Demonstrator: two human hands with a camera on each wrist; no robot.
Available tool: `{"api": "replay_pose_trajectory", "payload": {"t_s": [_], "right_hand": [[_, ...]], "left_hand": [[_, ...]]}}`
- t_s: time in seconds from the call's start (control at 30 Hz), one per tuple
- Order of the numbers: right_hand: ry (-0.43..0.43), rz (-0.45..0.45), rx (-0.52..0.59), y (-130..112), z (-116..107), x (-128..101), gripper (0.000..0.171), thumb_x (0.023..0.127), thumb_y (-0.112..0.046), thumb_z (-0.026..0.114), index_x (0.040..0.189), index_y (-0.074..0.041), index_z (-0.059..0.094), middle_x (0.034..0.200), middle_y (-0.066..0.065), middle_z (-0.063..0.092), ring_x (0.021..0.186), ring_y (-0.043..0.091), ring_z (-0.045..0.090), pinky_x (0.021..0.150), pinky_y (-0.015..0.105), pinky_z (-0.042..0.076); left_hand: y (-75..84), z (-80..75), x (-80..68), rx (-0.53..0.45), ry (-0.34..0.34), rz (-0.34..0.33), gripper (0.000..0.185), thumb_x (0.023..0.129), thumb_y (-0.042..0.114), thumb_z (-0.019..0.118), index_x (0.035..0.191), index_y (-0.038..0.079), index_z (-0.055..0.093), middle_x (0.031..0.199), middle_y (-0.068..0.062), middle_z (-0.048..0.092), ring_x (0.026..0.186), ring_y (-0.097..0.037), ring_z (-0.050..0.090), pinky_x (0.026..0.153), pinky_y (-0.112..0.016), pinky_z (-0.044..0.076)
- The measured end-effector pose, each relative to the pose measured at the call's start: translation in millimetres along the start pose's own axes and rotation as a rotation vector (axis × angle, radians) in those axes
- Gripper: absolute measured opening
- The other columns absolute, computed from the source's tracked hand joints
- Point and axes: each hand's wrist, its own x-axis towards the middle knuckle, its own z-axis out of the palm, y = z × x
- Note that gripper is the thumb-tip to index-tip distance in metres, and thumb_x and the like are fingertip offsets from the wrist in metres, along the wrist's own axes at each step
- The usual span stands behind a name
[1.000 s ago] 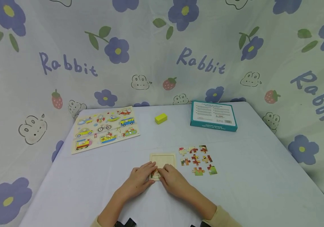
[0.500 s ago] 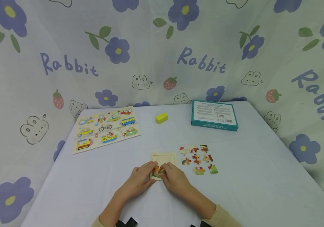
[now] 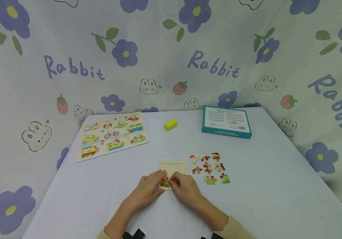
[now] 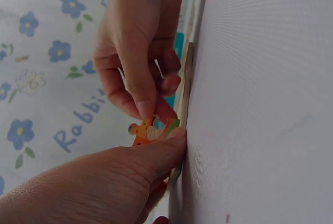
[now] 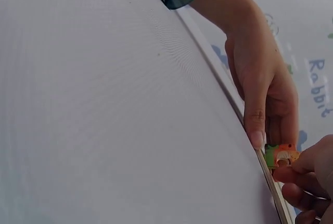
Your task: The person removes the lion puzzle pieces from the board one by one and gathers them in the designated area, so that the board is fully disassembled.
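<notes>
A small pale wooden puzzle tray (image 3: 184,168) lies in front of me. My left hand (image 3: 147,191) rests along its left side, fingers straight over the edge and thumb on the near corner. With thumb and forefinger, my right hand (image 3: 187,191) pinches a jigsaw piece (image 4: 145,131) at the tray's near left corner. The piece bears an orange animal face with a green edge. In the left wrist view it stands tilted up from the tray, close by the left thumb. The right wrist view shows its green part (image 5: 269,156) beside the tray's edge.
Several loose jigsaw pieces (image 3: 208,168) lie in rough rows right of the tray. A vehicle peg puzzle board (image 3: 123,150) is at the back left, a yellow block (image 3: 171,124) at the back middle, and a teal box (image 3: 226,122) at the back right.
My right fingers have drawn back slightly to the right, so more of the jigsaw piece's picture shows. The left hand stays in place on the tray.
</notes>
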Motion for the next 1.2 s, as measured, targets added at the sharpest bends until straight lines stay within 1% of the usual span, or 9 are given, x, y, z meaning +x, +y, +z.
{"api": "replay_pose_trajectory", "payload": {"t_s": [0.23, 0.33, 0.37, 0.47, 0.57, 0.6, 0.7, 0.93, 1.2], "right_hand": [[-0.036, 0.06, 0.125, 0.6, -6.0, -0.2, 0.005, 0.079, -0.014, 0.065, 0.077, -0.016, 0.061, 0.066, -0.01, 0.064, 0.056, -0.005, 0.05, 0.052, 0.013, 0.04], [-0.033, 0.087, 0.164, 0.0, -13.5, 0.3, 0.006, 0.079, -0.012, 0.065, 0.078, -0.016, 0.061, 0.067, -0.01, 0.064, 0.056, -0.004, 0.05, 0.05, 0.019, 0.041], [-0.024, 0.089, 0.168, -0.4, -16.7, 0.5, 0.007, 0.078, -0.012, 0.066, 0.078, -0.016, 0.061, 0.067, -0.009, 0.064, 0.056, -0.003, 0.05, 0.057, 0.023, 0.044], [-0.001, 0.088, 0.199, 0.2, -25.7, 0.7, 0.009, 0.077, -0.008, 0.067, 0.077, -0.015, 0.061, 0.066, -0.009, 0.064, 0.058, -0.002, 0.052, 0.059, 0.028, 0.046], [0.023, 0.093, 0.199, 2.0, -33.0, 1.1, 0.01, 0.076, -0.007, 0.068, 0.077, -0.015, 0.061, 0.066, -0.01, 0.063, 0.058, -0.001, 0.053, 0.061, 0.026, 0.046], [0.027, 0.103, 0.204, 2.8, -34.9, 1.3, 0.011, 0.076, -0.007, 0.068, 0.077, -0.016, 0.061, 0.065, -0.01, 0.063, 0.058, -0.001, 0.053, 0.055, 0.022, 0.045], [0.055, 0.136, 0.193, 4.7, -40.0, 1.5, 0.012, 0.075, -0.008, 0.069, 0.075, -0.018, 0.061, 0.063, -0.013, 0.06, 0.056, -0.001, 0.051, 0.054, 0.019, 0.042], [0.087, 0.218, 0.192, 12.5, -51.6, -0.4, 0.016, 0.074, -0.007, 0.069, 0.075, -0.021, 0.061, 0.063, -0.015, 0.059, 0.056, 0.0, 0.051, 0.053, 0.019, 0.04], [0.094, 0.3, 0.194, 25.6, -66.5, -4.6, 0.013, 0.075, -0.008, 0.068, 0.076, -0.02, 0.062, 0.064, -0.009, 0.061, 0.056, 0.002, 0.052, 0.051, 0.02, 0.039]], "left_hand": [[0.2, 0.5, 0.4, 0.033, -0.013, 0.012, 0.048, 0.084, 0.031, 0.059, 0.128, 0.014, 0.047, 0.138, -0.002, 0.039, 0.128, -0.018, 0.032, 0.084, -0.04, 0.031], [0.0, 0.2, 0.3, 0.033, -0.023, 0.014, 0.046, 0.085, 0.031, 0.058, 0.127, 0.015, 0.049, 0.139, -0.002, 0.038, 0.129, -0.018, 0.031, 0.085, -0.041, 0.031], [-0.1, 0.3, 0.3, 0.029, -0.024, 0.015, 0.046, 0.085, 0.031, 0.058, 0.127, 0.015, 0.048, 0.139, -0.002, 0.038, 0.129, -0.018, 0.031, 0.085, -0.041, 0.031], [-0.4, 0.6, 0.6, 0.024, -0.026, 0.021, 0.047, 0.085, 0.031, 0.057, 0.128, 0.015, 0.048, 0.139, -0.002, 0.037, 0.129, -0.019, 0.03, 0.085, -0.042, 0.03], [-0.3, 0.7, 0.5, 0.026, -0.028, 0.019, 0.047, 0.086, 0.031, 0.057, 0.129, 0.015, 0.047, 0.14, -0.002, 0.037, 0.13, -0.019, 0.029, 0.086, -0.042, 0.03], [-0.1, 0.6, 0.5, 0.025, -0.029, 0.017, 0.047, 0.086, 0.032, 0.057, 0.129, 0.015, 0.047, 0.14, -0.002, 0.036, 0.13, -0.019, 0.029, 0.086, -0.042, 0.03], [0.1, 0.3, 0.3, 0.028, -0.028, 0.016, 0.047, 0.086, 0.032, 0.056, 0.129, 0.016, 0.047, 0.14, -0.002, 0.036, 0.13, -0.019, 0.029, 0.086, -0.042, 0.03], [-1.0, 0.8, 0.0, 0.033, -0.031, 0.01, 0.047, 0.086, 0.033, 0.056, 0.129, 0.017, 0.047, 0.14, -0.001, 0.036, 0.13, -0.018, 0.028, 0.086, -0.041, 0.029], [-0.7, 0.2, 0.6, 0.01, -0.033, 0.022, 0.046, 0.086, 0.032, 0.056, 0.128, 0.017, 0.048, 0.14, -0.001, 0.036, 0.13, -0.018, 0.028, 0.086, -0.041, 0.029]]}}
